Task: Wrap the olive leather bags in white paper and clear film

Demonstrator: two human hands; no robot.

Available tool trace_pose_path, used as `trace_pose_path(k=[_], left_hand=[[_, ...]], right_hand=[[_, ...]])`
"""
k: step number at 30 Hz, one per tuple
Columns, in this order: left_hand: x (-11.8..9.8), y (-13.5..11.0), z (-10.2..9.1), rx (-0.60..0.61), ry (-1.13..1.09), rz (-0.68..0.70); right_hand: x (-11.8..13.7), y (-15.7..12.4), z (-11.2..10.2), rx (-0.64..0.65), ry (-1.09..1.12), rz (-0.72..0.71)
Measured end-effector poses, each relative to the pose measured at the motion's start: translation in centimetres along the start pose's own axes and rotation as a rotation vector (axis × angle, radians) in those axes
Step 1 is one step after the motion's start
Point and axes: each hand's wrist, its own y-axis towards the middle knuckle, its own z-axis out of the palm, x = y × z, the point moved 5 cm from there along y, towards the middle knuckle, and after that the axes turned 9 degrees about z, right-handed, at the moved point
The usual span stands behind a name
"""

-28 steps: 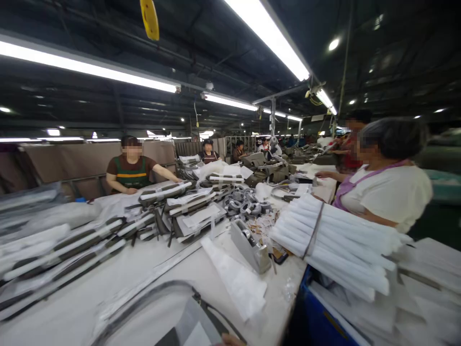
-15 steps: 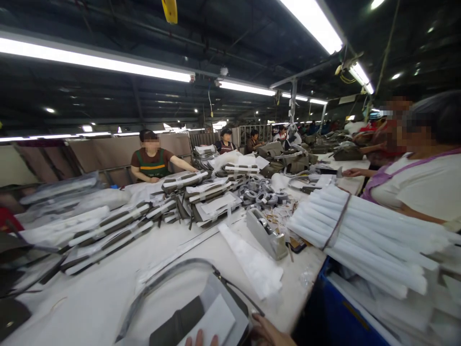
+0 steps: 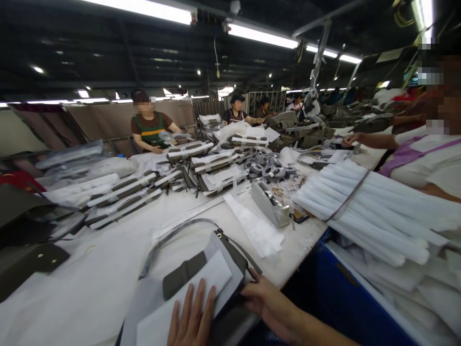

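My left hand (image 3: 192, 318) lies flat, fingers stretched out, on a white paper sheet (image 3: 187, 300) that covers a dark olive bag (image 3: 201, 269) at the near edge of the white table (image 3: 90, 288). My right hand (image 3: 268, 302) grips the bag's right edge, fingers curled on its side. The bag's grey strap (image 3: 169, 238) loops away across the table toward the left. A folded white paper wrap (image 3: 254, 226) lies just beyond the bag.
A grey tape dispenser (image 3: 271, 204) stands mid-table, with tape rolls (image 3: 268, 168) behind it. Wrapped bags (image 3: 201, 166) are stacked across the table. A bundle of white rolled sheets (image 3: 370, 211) rests over a blue bin (image 3: 345, 293) at right. Co-workers sit on both sides.
The view has tilted down. Both my hands have come into view on the bag and its paper sheet at the table's near edge.
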Motion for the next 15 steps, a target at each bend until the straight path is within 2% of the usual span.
trace_pose_path(k=[5, 8, 10, 12, 15], left_hand=[[0.7, 1.0, -1.5, 0.066, -0.095, -0.073], [1.5, 1.2, -1.7, 0.070, -0.101, -0.118], [2.1, 1.3, -1.7, 0.076, -0.117, -0.151], [2.6, 1.4, -1.9, 0.079, -0.131, -0.176], [2.9, 1.8, -2.3, 0.063, -0.131, -0.193]], right_hand=[[0.4, 1.0, 1.4, -0.052, 0.044, 0.032], [1.4, 1.7, 1.0, 0.027, -0.122, -0.028], [2.8, 2.3, -0.1, 0.116, -0.443, -0.083], [5.1, 3.2, -2.3, 0.123, -0.894, -0.235], [9.4, 5.2, -6.4, -0.108, -1.440, -0.618]])
